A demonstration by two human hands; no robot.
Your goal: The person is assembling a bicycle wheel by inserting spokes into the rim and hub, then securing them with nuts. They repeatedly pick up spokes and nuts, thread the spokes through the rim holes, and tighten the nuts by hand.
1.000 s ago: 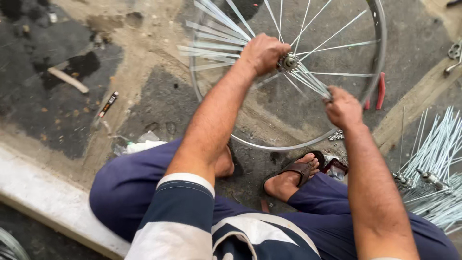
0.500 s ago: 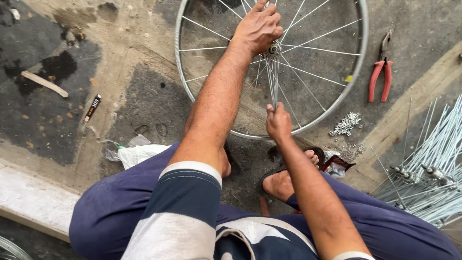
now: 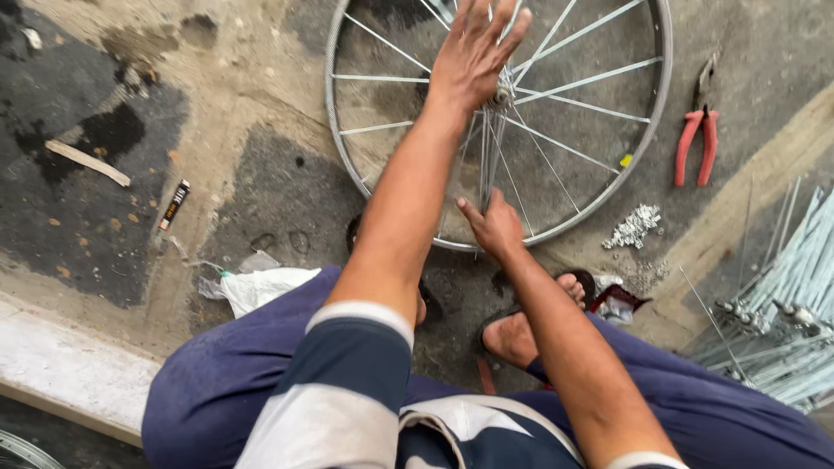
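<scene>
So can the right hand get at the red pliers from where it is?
Probably yes. The right hand grips loose spokes near the rim; the pliers lie on bare floor just outside it, nothing between, though it would have to drop the spokes first.

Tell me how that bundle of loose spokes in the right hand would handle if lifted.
The spokes look thin and long, so they would probably flex and fan apart rather than stay stiff. Only the right hand pinches their lower ends, so they may slip or rattle loose. They seem light for their length, like the spare spokes heaped on the ground.
</scene>
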